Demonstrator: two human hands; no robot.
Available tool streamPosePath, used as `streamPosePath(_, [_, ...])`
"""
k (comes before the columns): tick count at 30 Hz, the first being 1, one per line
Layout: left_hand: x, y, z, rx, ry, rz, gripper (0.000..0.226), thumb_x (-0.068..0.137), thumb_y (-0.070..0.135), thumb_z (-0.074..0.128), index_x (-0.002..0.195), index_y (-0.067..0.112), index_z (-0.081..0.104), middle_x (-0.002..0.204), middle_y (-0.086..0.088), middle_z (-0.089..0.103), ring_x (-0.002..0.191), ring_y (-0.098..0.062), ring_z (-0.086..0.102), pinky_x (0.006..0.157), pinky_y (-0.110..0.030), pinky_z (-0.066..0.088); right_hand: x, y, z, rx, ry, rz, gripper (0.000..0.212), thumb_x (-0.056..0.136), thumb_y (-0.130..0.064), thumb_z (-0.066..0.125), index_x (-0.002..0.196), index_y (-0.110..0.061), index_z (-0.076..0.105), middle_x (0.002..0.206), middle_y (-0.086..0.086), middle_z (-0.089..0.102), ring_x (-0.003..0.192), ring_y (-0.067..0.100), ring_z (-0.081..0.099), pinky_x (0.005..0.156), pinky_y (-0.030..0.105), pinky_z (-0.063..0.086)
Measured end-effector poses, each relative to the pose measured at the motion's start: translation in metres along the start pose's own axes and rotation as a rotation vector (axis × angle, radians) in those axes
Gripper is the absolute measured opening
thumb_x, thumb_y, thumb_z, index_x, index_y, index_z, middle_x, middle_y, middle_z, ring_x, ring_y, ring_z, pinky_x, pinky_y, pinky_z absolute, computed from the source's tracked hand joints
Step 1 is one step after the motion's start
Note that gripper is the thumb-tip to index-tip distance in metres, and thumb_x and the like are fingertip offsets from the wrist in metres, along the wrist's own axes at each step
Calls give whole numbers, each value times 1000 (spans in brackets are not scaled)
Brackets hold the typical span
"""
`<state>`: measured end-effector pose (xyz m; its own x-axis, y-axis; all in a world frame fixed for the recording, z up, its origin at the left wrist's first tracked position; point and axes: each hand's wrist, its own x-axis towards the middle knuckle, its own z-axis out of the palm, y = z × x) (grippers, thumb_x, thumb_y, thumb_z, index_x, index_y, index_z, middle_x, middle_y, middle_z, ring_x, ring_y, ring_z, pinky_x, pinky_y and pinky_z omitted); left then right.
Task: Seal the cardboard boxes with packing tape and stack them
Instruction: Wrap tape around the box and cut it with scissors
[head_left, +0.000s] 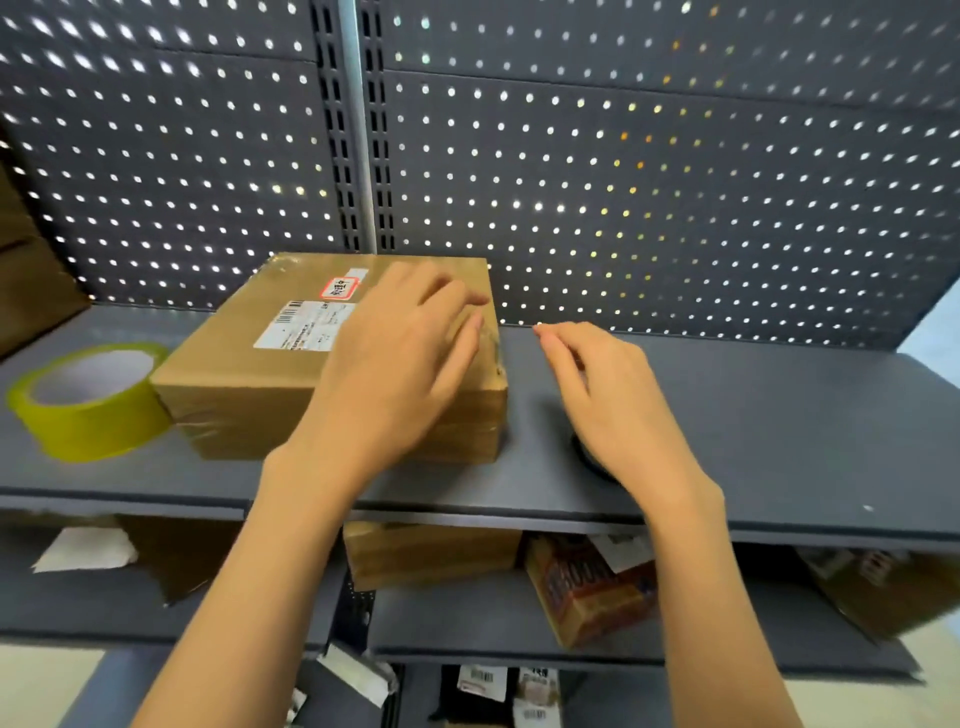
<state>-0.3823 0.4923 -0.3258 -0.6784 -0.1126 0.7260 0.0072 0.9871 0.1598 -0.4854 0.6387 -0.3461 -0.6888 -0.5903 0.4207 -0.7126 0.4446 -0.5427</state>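
Meanwhile the left hand lies with loosely spread fingers on the box mid-shelf, tape roll touching its left side, while the right hand hovers right, fingers relaxed, holding nothing.

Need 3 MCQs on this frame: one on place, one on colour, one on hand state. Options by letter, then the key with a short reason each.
1. Where is the tape roll relative to the cardboard box on the shelf?
A. On top of it
B. At its left side
C. On the lower shelf

2. What colour is the tape roll?
A. Yellow-green
B. Red
C. Black

3. What is the left hand doing?
A. Gripping the tape roll
B. Hanging below the shelf
C. Lying over the top of the box near its right edge, fingers relaxed

Key:
1 B: the roll stands on the same shelf against the box's left side.
2 A: its translucent band shows yellow-green.
3 C: the hand lies over the box top near its right edge, while the right hand hovers apart, holding nothing.
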Motion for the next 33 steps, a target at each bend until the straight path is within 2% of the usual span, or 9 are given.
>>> streamPosePath(3, [2, 6, 12, 10, -112, 76, 40, 97, 23, 36, 120, 4, 62, 119, -9, 63, 109, -28, 54, 95, -37, 40, -5, -2, 10, 61, -65, -68, 35, 103, -25, 36, 130, -15, 55, 126, 0, 60, 113, 20, 54, 95, 35, 40])
streamPosePath(7, [7, -1, 19, 13, -297, 75, 57, 95, 35, 23, 128, 5, 58, 132, -8, 59, 128, -25, 48, 108, -33, 29, -13, -12, 23, 43, -97, -169, 41, 102, -29, 32, 135, -12, 49, 135, 1, 53, 124, 13, 45, 102, 23, 31])
streamPosePath(11, [11, -13, 19, -38, -484, -68, 73, 90, 52, 8, 136, 16, 52, 143, 1, 49, 139, -14, 33, 110, -21, 16, -18, -13, 37, -82, -80, -196, 53, 98, -35, 26, 141, -8, 44, 145, 4, 46, 135, 15, 39, 111, 30, 30])
streamPosePath(15, [7, -18, 17, -80, -606, -204, 70, 87, 51, 7, 147, 26, 32, 155, 12, 25, 143, -2, 16, 114, -19, 8, -23, -15, 46, -224, 65, -239, 54, 94, -34, 31, 131, -5, 56, 137, 11, 55, 129, 23, 49, 109, 34, 34])
streamPosePath(21, [8, -16, 17, -37, -628, -244, 51, 104, 37, 13, 151, 20, 23, 159, 8, 16, 145, -4, 9, 111, -16, 4, -28, -24, 43, -236, 38, -324, 51, 95, -34, 32, 130, -7, 58, 133, 7, 59, 131, 18, 46, 114, 31, 28])
streamPosePath(23, [10, -16, 19, -42, -598, -268, 50, 104, 32, 17, 151, 15, 24, 159, 2, 17, 146, -7, 9, 111, -16, 4, -29, -22, 39, -113, 64, -372, 44, 95, -32, 36, 120, -10, 66, 125, 3, 64, 129, 16, 49, 114, 30, 28])
streamPosePath(26, [8, -14, 19, -47, -465, -277, 48, 105, 29, 21, 148, 8, 29, 158, -6, 22, 146, -13, 12, 113, -19, 3, -34, -24, 29, 333, 128, -288, 36, 95, -30, 43, 106, -12, 73, 115, -4, 69, 120, 5, 55, 108, 22, 34])
streamPosePath(30, [-2, -1, 18, 18, -339, -101, 65, 93, 39, 13, 147, 7, 31, 155, -6, 28, 145, -19, 21, 114, -22, 4, -26, -25, 32, 725, 90, 146, 40, 102, -34, 37, 140, -23, 44, 137, -20, 45, 123, -15, 37, 101, 4, 27])
streamPosePath(33, [-10, 5, 26, 84, -410, -21, 72, 88, 43, 4, 149, 13, 28, 156, -1, 26, 145, -18, 20, 116, -29, 9, -19, -31, 50, 904, -64, 309, 60, 97, -52, 32, 151, -25, 24, 153, -18, 25, 135, -11, 23, 115, 18, 17])
